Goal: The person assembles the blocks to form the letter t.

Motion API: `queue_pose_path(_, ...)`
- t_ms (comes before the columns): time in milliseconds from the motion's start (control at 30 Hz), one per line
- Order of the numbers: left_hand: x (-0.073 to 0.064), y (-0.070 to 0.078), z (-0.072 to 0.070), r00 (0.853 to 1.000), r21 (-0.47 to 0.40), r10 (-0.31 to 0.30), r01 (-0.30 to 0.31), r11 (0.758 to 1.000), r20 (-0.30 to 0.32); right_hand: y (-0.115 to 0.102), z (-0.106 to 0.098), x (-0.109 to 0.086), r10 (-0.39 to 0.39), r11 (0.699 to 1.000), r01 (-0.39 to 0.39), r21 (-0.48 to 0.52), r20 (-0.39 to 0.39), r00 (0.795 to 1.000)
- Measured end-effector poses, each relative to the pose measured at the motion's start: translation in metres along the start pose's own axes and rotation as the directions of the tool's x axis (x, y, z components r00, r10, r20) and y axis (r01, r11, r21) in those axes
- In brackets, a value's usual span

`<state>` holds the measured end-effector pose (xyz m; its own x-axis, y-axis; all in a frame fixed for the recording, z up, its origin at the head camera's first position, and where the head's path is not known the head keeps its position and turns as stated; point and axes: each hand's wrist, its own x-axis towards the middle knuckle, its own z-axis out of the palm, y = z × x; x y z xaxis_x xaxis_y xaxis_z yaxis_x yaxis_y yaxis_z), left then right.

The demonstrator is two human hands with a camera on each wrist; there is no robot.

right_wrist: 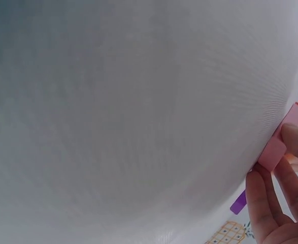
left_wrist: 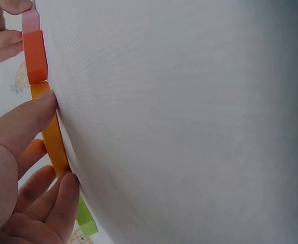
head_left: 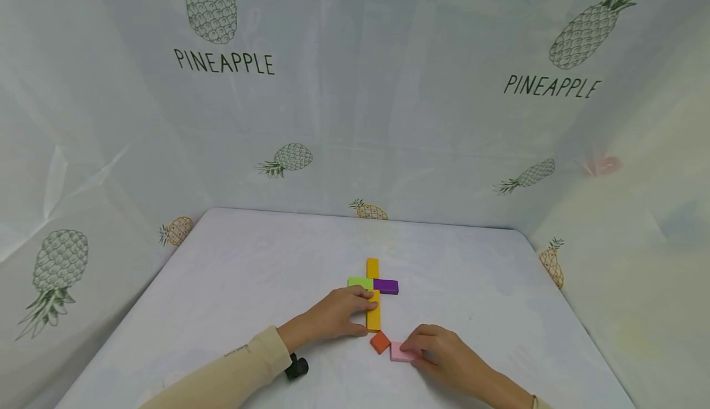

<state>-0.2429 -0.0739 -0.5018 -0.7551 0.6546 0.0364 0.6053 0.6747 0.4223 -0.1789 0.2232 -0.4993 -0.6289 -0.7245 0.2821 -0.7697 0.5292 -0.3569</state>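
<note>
My left hand grips a long yellow block from its left side, thumb near the close end and fingertips near the far end. A pink block is pinched between the thumb and fingers of my right hand. Between these two blocks lies an orange-red block, turned like a diamond, its corners right at both. Beyond the held yellow block, a light green block and a purple block lie end to end crosswise. Another yellow block points away behind them.
The blocks lie on a white-covered table. A small black object shows beside my left sleeve. White cloth with pineapple prints hangs round the back and sides of the table.
</note>
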Motion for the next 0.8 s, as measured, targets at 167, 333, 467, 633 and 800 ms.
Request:
queue_pose_path(167,0.0001,0.0012,-0.0011,1.000,0.011,-0.003,0.002,1.000,0.004,0.0002,0.0006,-0.0002,-0.014,1.000,0.014,-0.003,-0.014,1.000)
queue_pose_path(333,0.0008,-0.0006,0.0010,1.000,0.020,0.003,-0.003,1.000,-0.003,-0.0003,0.0011,-0.0009,-0.020,1.000,0.019,-0.009,-0.024,1.000)
queue_pose_path(467,0.0012,-0.0018,0.0021,1.000,0.014,-0.001,0.001,1.000,-0.005,-0.0004,0.0013,-0.0013,-0.029,0.999,0.029,-0.014,-0.033,0.999)
queue_pose_path(633,0.0007,-0.0020,0.0019,1.000,0.004,0.005,-0.005,1.000,-0.009,0.0010,0.0021,-0.0014,-0.022,1.000,0.021,-0.015,-0.023,0.999)
queue_pose_path(800,0.0006,-0.0025,0.0021,1.000,-0.007,0.012,-0.012,1.000,-0.015,0.0017,0.0025,-0.0015,-0.010,1.000,0.010,-0.017,-0.015,1.000)
